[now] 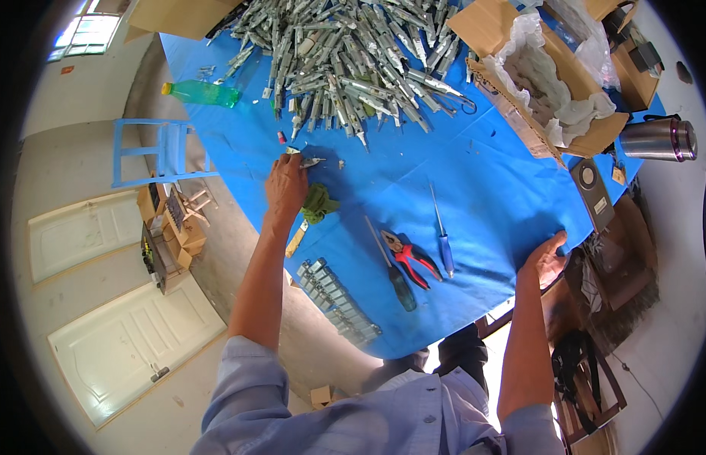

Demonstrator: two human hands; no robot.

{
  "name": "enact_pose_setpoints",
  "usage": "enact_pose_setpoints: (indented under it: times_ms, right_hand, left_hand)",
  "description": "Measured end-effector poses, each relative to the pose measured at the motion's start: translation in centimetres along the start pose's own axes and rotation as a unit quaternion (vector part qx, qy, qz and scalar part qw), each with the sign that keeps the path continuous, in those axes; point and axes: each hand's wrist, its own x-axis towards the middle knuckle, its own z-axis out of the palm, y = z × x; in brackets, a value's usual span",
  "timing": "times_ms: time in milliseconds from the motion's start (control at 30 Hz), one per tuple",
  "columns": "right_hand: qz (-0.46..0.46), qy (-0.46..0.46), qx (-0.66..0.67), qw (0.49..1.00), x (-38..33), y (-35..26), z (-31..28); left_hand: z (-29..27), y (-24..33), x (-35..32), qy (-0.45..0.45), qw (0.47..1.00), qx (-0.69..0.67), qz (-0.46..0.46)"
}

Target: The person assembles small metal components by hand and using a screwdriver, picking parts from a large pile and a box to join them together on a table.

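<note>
Fingers of the left hand (287, 184) curl loosely down toward the blue-covered worktop (413, 178), with one small metal piece (313, 162) lying right by their tips, though whether they grip it cannot be told, while the right hand (546, 262) is half-curled at the right edge, its hold unclear. One crumpled green cloth (319, 203) lies beside the left wrist, with two screwdrivers (400, 288) and one pair of red-handled pliers (413, 262) farther right. One row (338, 302) and one heap of metal parts (345, 68) are too crowded to count piece by piece.
</note>
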Motion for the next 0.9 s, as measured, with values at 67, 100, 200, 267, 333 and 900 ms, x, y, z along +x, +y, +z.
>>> enact_pose_setpoints:
  times_ms: [67, 100, 200, 267, 333, 900]
  right_hand:
    - [-0.017, 0.012, -0.002, 1.000, -0.1, 0.0, 0.0]
    - [-0.025, 0.021, 0.009, 0.999, 0.0, -0.1, 0.4]
    - [-0.039, 0.036, 0.020, 0.998, 0.1, 0.5, 1.0]
    - [-0.048, 0.045, 0.020, 0.998, 0.3, 0.4, 0.9]
    - [-0.040, 0.030, 0.013, 0.999, 0.0, 0.2, 0.3]
    - [-0.025, 0.027, 0.030, 0.999, 0.2, 0.3, 0.6]
  left_hand:
    - [0.8, -0.9, -0.5, -0.007, 1.000, -0.001, 0.004]
    - [0.7, -0.6, -0.2, -0.006, 1.000, -0.016, -0.001]
    - [-1.8, 1.1, -1.0, 0.010, 0.999, -0.052, 0.004]
    - [-2.9, 2.5, -1.3, 0.056, 0.995, -0.078, 0.031]
    - [-4.0, 3.6, -1.4, 0.066, 0.989, -0.130, 0.037]
    - [-4.7, -2.0, -6.0, -0.025, 0.965, -0.221, -0.137]
